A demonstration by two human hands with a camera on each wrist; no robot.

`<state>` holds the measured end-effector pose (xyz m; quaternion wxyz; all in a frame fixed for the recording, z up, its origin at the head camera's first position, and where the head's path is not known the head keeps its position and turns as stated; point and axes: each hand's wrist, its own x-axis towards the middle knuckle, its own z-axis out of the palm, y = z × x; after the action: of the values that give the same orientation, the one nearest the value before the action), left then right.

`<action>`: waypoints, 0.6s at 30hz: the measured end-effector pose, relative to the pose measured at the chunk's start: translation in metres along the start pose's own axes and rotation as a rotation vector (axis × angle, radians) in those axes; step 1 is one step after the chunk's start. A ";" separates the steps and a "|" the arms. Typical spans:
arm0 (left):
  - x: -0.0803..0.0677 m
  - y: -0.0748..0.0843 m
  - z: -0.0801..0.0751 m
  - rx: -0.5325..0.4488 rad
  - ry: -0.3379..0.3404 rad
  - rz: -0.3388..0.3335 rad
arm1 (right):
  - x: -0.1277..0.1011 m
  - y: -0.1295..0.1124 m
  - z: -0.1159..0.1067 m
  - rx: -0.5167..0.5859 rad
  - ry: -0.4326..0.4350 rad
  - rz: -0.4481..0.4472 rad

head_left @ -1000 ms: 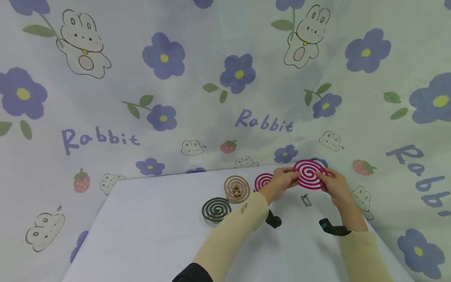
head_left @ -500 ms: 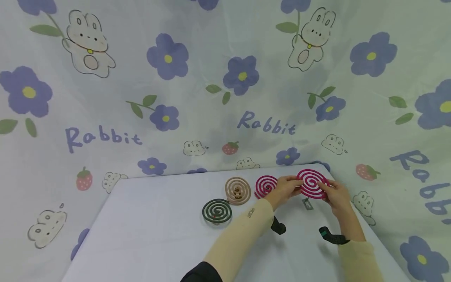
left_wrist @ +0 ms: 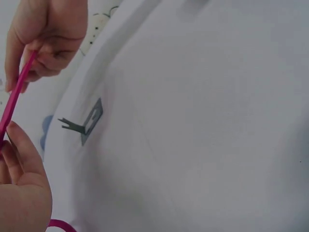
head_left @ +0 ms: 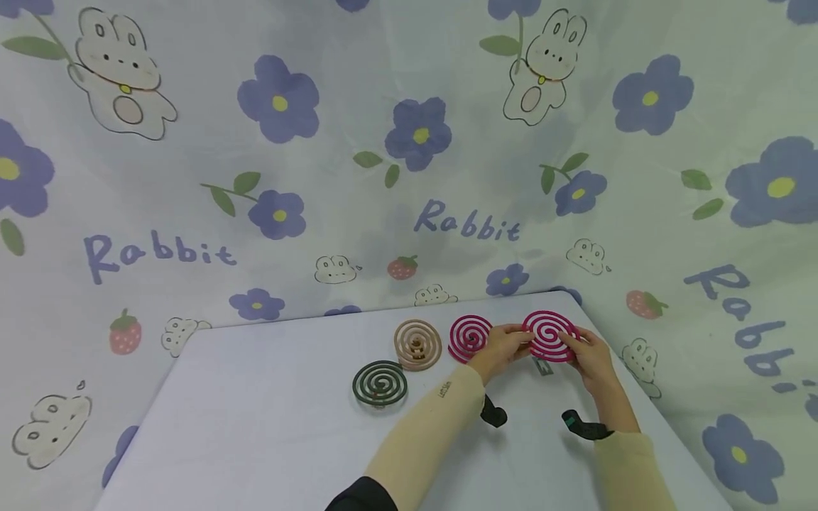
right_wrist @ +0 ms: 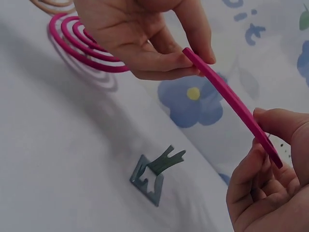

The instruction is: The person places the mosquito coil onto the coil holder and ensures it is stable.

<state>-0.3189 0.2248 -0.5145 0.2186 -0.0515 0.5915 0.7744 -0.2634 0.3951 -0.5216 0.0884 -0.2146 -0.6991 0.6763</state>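
Both hands hold a pink mosquito coil [head_left: 548, 333] up over the far right of the table, one at each side. My left hand [head_left: 501, 349] pinches its left rim between thumb and fingers. On the right rim, my right hand [head_left: 589, 356] has its thumb on the near face and its fingers behind. From the wrists the coil [right_wrist: 234, 106] shows nearly edge-on, a thin flat strip. Below it on the white cloth stands a small metal coil stand [right_wrist: 149, 183], its forked prong [right_wrist: 169, 160] bent upward.
Left of my left hand sits a second pink coil [head_left: 471, 338], with a beige coil [head_left: 417, 346] beside it and a dark green coil [head_left: 380, 384] nearer me. A patterned rabbit-and-flower curtain [head_left: 358, 227] rises behind the table's back edge.
Both hands have lowered the held pink coil a little toward the table, so it now overlaps the stand's top in the head view. The grip stays the same; the head view has shifted slightly.
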 end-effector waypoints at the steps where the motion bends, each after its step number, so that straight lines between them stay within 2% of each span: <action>1: 0.000 -0.001 0.000 0.001 -0.002 -0.002 | 0.001 0.002 0.000 0.009 0.001 0.005; 6: 0.000 -0.005 -0.003 0.021 0.019 -0.007 | 0.006 0.011 0.001 0.024 -0.007 0.026; 9: 0.000 -0.007 -0.005 0.033 0.029 -0.014 | 0.008 0.016 0.004 -0.004 -0.005 0.034; 18: 0.003 -0.018 -0.010 0.079 0.006 -0.018 | 0.006 0.026 0.006 -0.043 0.005 0.040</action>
<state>-0.3160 0.2201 -0.5348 0.2255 -0.0504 0.6219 0.7482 -0.2667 0.3923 -0.5485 0.0721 -0.2321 -0.7089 0.6621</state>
